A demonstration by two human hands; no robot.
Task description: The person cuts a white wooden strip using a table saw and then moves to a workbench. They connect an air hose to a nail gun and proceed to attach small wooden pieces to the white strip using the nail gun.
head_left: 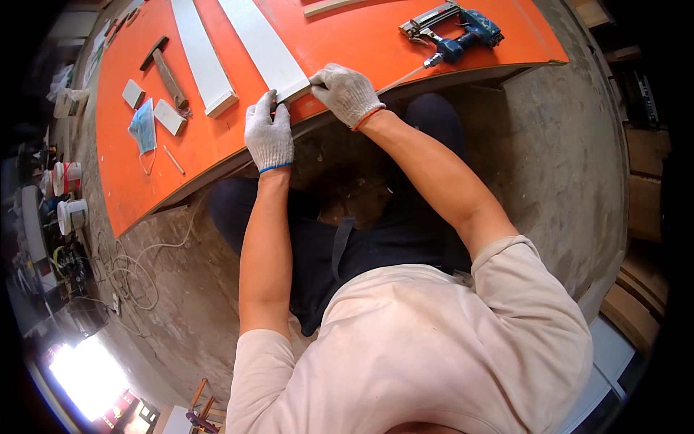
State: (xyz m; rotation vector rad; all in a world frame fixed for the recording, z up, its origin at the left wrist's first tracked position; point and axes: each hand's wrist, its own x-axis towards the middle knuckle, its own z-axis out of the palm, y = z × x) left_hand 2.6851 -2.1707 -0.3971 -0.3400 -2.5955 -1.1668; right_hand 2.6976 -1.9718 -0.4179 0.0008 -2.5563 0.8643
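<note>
Both my hands wear white knit gloves. My left hand (269, 134) grips the near end of a long white board (264, 45) lying on the orange table (217, 137), at the table's front edge. My right hand (347, 92) pinches the same end from the right side. A second white board (202, 54) lies parallel to its left.
A blue nail gun (463, 32) with a hose lies at the table's right. A hammer (168, 76), two small white blocks (168, 116), a pencil (173, 160) and a blue face mask (143, 126) lie at the left. Buckets (71, 215) and cables sit on the concrete floor at left.
</note>
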